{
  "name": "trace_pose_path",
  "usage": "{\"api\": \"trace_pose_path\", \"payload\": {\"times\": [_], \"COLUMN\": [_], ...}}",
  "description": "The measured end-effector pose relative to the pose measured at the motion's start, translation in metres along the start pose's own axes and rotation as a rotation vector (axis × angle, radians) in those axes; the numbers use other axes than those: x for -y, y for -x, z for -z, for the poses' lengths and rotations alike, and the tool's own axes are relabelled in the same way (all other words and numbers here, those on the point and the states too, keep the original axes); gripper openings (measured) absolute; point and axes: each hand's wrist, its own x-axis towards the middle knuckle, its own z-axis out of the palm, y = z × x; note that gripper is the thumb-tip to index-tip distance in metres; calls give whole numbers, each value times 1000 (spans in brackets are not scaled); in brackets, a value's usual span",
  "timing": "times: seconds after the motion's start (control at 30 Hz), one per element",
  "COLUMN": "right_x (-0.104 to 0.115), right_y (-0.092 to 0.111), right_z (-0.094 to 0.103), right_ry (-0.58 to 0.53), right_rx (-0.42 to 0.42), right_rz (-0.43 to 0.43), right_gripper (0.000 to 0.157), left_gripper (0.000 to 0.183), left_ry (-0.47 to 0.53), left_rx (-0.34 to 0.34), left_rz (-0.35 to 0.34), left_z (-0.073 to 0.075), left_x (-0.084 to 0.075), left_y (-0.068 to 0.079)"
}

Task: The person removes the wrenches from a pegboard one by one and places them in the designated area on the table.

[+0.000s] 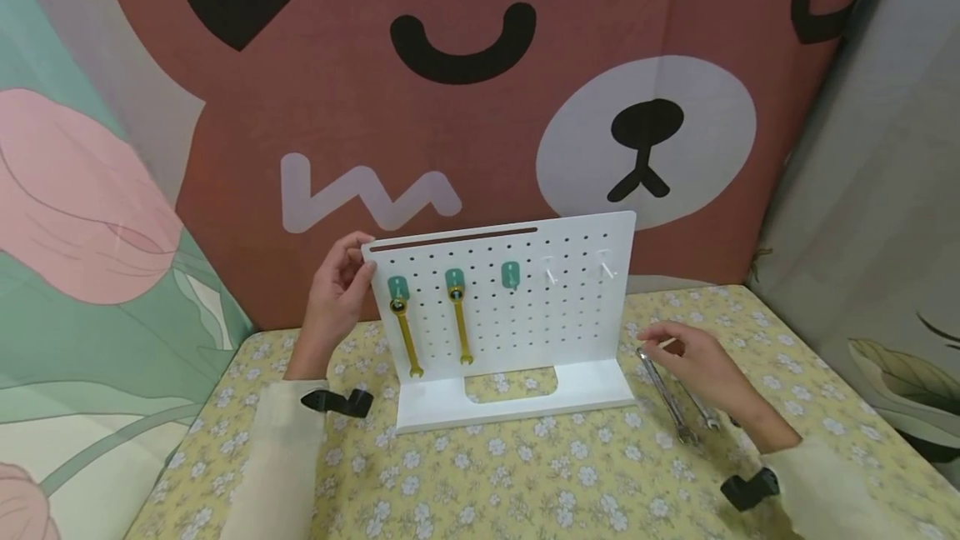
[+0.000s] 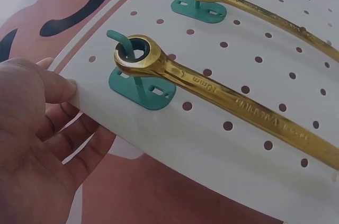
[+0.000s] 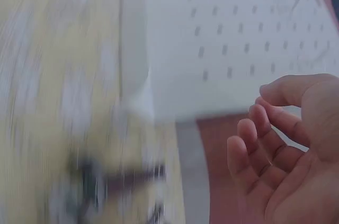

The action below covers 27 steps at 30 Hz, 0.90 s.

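My left hand [image 1: 337,294] pinches the upper left edge of a white pegboard [image 1: 495,332], with the thumb in front and the other fingers behind. Two gold ratchet wrenches, one on the far left [image 1: 408,342] and one beside it [image 1: 462,327], hang by their ring ends from green hooks. In the left wrist view the nearer gold wrench [image 2: 212,94] has its ring around the hook's peg. My right hand [image 1: 701,365], fingers loosely bent, hovers over two silver wrenches [image 1: 666,398] lying right of the board. In the right wrist view nothing shows between its fingers [image 3: 239,152].
A third green hook [image 1: 511,275] and two clear hooks [image 1: 606,263] on the board hold nothing. The board's white base [image 1: 517,413] stands on a yellow floral tablecloth [image 1: 525,482]. Behind it hangs a cloth [image 1: 480,132] with a bear print.
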Motion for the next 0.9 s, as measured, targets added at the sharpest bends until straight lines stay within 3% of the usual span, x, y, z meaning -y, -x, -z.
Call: {"api": "trace_pose_path", "payload": {"times": [0.23, 0.5, 0.7, 0.9], "right_x": [35, 59, 77, 92], "right_y": [-15, -34, -48, -61], "right_z": [-40, -84, -110, -133], "right_ry": [-173, -278, -333, -386], "right_rx": [63, 20, 47, 45], "right_rz": [6, 51, 69, 59], "right_gripper": [25, 21, 28, 25], "left_gripper": [33, 34, 35, 35], "left_ry": [-11, -3, 3, -6], "left_rx": [3, 2, -6, -12], "left_rz": [6, 6, 4, 24], "left_z": [1, 0, -2, -1], "left_x": [1, 3, 2, 1], "left_y": [-1, -2, -1, -1]}}
